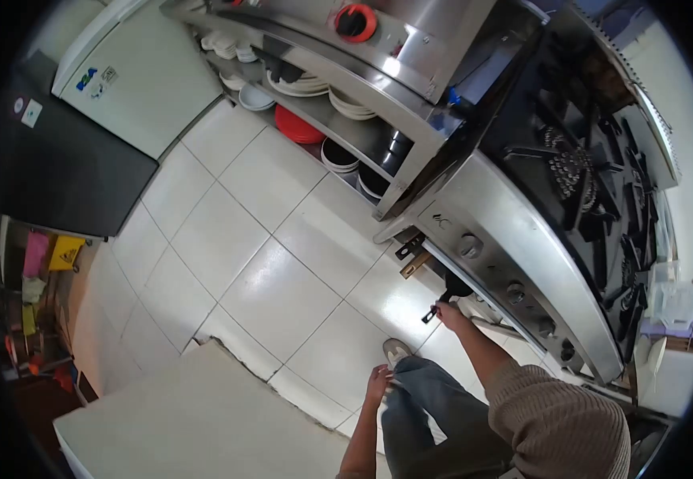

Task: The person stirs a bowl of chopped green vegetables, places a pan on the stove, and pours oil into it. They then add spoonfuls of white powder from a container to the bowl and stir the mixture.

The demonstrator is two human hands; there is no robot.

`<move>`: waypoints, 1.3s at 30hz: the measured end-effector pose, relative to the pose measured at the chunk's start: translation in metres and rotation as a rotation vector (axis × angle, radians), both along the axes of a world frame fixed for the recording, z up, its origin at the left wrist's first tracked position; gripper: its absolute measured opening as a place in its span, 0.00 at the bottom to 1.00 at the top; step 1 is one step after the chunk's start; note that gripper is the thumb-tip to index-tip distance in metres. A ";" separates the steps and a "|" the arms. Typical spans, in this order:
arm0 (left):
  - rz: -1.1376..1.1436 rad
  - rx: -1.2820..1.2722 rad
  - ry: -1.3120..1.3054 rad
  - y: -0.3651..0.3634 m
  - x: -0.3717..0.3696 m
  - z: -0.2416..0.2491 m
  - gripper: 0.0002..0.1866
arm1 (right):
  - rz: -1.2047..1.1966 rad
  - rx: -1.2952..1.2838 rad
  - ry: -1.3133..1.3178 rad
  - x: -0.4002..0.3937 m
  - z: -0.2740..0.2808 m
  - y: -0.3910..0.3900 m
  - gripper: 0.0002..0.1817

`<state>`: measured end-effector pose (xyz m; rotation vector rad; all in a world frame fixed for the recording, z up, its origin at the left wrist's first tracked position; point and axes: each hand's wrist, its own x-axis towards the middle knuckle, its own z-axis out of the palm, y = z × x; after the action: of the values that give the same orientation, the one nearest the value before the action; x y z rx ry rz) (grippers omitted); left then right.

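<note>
Just under stove front (499,239), gripping pan (457,285) w/ R hand (447,313) closed on handle (429,316), long axis slanting out & roughly twd L hand (377,385), loosely open, seemingly empty, farther off.

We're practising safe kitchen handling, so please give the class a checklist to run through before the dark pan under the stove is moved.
1. Right hand closed on the handle of the dark pan: ok.
2. Left hand free to help: ok, nothing shows in it.
3. Floor by the visible shoe free of clutter: ok.
4. Pan free of the neighbouring black handle and brownish handle: cannot tell, the space behind is hidden.
5. Hands covered against heat: not ok, both bare.
6. Stove off: cannot tell, though no flame shows.
</note>
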<state>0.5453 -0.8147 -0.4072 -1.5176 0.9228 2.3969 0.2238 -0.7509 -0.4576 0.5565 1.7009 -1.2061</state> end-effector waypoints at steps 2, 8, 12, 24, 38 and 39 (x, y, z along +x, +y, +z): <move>0.063 -0.012 0.038 -0.005 0.001 0.003 0.25 | 0.235 0.058 0.068 0.026 0.045 0.003 0.08; 0.042 -0.046 -0.055 -0.014 0.069 0.058 0.21 | 0.708 -0.095 0.244 0.117 0.186 0.012 0.15; -0.280 0.080 -0.212 -0.040 0.165 0.083 0.20 | 0.929 -0.122 0.433 0.143 0.355 -0.028 0.16; -0.389 -0.325 -0.301 -0.301 0.139 0.170 0.21 | 0.313 0.082 0.875 -0.003 0.549 -0.085 0.14; -1.158 -0.806 0.341 -0.242 -0.264 0.282 0.19 | 0.156 0.592 0.932 -0.066 0.549 -0.149 0.21; -1.149 -0.806 0.336 -0.242 -0.268 0.280 0.19 | 0.180 0.611 0.995 -0.066 0.548 -0.149 0.21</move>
<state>0.2770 -1.0564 -0.1267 -0.3395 2.1987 1.4292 0.1574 -0.9004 0.0909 0.1062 2.9361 -0.8432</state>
